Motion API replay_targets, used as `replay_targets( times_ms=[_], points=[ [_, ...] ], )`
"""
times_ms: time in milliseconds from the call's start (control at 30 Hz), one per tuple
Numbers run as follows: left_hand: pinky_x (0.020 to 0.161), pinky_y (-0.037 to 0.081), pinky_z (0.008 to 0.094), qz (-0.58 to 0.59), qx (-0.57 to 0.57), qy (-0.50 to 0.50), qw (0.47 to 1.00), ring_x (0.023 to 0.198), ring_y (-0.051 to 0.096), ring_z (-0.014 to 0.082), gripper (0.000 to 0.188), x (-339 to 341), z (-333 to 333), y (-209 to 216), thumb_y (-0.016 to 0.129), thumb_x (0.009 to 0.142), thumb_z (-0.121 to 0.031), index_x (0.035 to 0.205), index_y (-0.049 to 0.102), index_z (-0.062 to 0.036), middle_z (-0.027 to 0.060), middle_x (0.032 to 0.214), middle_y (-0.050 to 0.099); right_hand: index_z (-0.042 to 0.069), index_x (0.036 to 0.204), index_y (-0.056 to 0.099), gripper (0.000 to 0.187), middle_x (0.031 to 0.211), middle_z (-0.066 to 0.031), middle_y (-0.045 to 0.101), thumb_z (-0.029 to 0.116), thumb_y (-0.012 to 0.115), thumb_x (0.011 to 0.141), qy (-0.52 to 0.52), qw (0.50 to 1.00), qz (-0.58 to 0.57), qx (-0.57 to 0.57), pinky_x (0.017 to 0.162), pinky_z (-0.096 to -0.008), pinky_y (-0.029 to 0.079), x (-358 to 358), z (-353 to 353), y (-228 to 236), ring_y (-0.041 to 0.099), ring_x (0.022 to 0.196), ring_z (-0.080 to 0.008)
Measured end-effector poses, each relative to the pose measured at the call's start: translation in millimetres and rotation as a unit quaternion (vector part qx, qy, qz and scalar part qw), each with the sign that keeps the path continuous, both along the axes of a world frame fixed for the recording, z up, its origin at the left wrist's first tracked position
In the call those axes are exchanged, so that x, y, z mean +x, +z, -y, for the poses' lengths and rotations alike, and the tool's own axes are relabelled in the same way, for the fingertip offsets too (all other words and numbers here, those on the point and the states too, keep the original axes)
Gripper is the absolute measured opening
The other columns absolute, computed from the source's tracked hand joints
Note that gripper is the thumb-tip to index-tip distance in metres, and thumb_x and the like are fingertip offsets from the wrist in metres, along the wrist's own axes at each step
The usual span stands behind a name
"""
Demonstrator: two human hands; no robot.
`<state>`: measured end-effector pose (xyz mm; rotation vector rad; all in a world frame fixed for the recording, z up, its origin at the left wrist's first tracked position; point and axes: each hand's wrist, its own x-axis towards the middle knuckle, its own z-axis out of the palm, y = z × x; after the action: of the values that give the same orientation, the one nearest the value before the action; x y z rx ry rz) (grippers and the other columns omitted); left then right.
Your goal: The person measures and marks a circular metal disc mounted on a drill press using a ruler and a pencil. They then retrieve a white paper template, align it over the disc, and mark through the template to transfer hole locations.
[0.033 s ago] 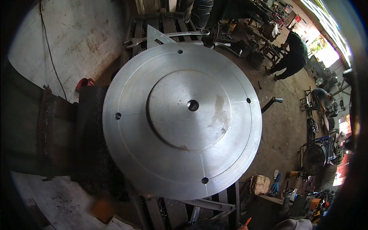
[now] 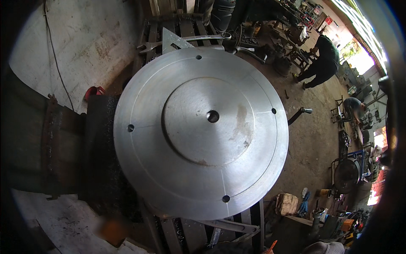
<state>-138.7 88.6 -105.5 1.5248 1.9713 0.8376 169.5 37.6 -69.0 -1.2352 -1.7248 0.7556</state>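
Note:
A large round steel flange plate (image 2: 198,182) lies flat in the middle of the view, with a raised round boss (image 2: 203,139) at its centre. The boss has one hole (image 2: 212,116) in it. Several smaller holes, one of them a near hole (image 2: 226,199), sit on a scribed circle near the rim. Neither of my hands can be made out. A set square (image 2: 172,41) and a long spanner (image 2: 150,45) rest at the plate's far edge. A grey knitted piece (image 2: 323,248) shows at the lower edge; whether it is a glove is unclear.
Slotted metal bed (image 2: 192,235) shows under the plate, with a flat bar (image 2: 232,226) near its front. A crank handle (image 2: 302,112) sticks out at the right. Farther right, one person (image 2: 323,61) stands and another person (image 2: 353,108) bends over. A cardboard box (image 2: 286,204) sits lower right.

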Motion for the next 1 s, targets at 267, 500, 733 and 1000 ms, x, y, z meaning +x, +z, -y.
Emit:
replay_targets(
  times_ms=[267, 500, 733, 1000],
  points=[
    [0.096, 0.045, 0.045, 0.0, 0.001, 0.001, 1.0, 0.105, 0.059, 0.035, 0.037, -3, 3, 1, 0.061, 0.094, -0.027, 0.114, 0.061, 0.0028, 0.0207, 0.112, 0.063, 0.006, 0.082, 0.074, 0.013, 0.065, -0.0046, 0.057, 0.013, 0.071, 0.072, -0.024, 0.999, -0.027, -0.003, 0.041, -0.0329, 0.029, -6, 3, -2, 0.045, 0.047, -0.0162],
    [0.096, 0.045, 0.0451, 0.002, 0.007, 0.003, 1.0, 0.104, 0.059, 0.0349, 0.037, -3, 6, 3, 0.061, 0.093, -0.028, 0.114, 0.061, 0.0025, 0.0206, 0.112, 0.063, 0.01, 0.062, 0.054, 0.021, 0.058, -0.0034, 0.047, 0.01, 0.069, 0.076, -0.032, 0.998, -0.048, -0.006, 0.039, -0.0355, 0.028, -5, -8, 7, 0.04, 0.044, -0.0198],
    [0.096, 0.045, 0.0452, 0.0, 0.013, 0.006, 1.0, 0.104, 0.059, 0.0348, 0.036, -2, 13, 7, 0.061, 0.093, -0.028, 0.113, 0.062, 0.0023, 0.0204, 0.112, 0.063, 0.01, 0.062, 0.049, 0.024, 0.056, -0.0039, 0.043, 0.008, 0.068, 0.076, -0.024, 0.997, -0.071, -0.026, 0.039, -0.037, 0.029, -4, -7, 9, 0.039, 0.044, -0.0216],
    [0.095, 0.045, 0.0453, -0.003, 0.022, 0.014, 1.0, 0.103, 0.059, 0.0347, 0.036, -3, 27, 12, 0.062, 0.093, -0.029, 0.113, 0.062, 0.002, 0.0203, 0.111, 0.063, 0.007, 0.066, 0.057, 0.023, 0.059, -0.0049, 0.051, 0.019, 0.073, 0.077, -0.02, 0.998, -0.053, -0.007, 0.042, -0.0357, 0.037, -3, 1, 0, 0.048, 0.046, -0.0222]
  ],
)
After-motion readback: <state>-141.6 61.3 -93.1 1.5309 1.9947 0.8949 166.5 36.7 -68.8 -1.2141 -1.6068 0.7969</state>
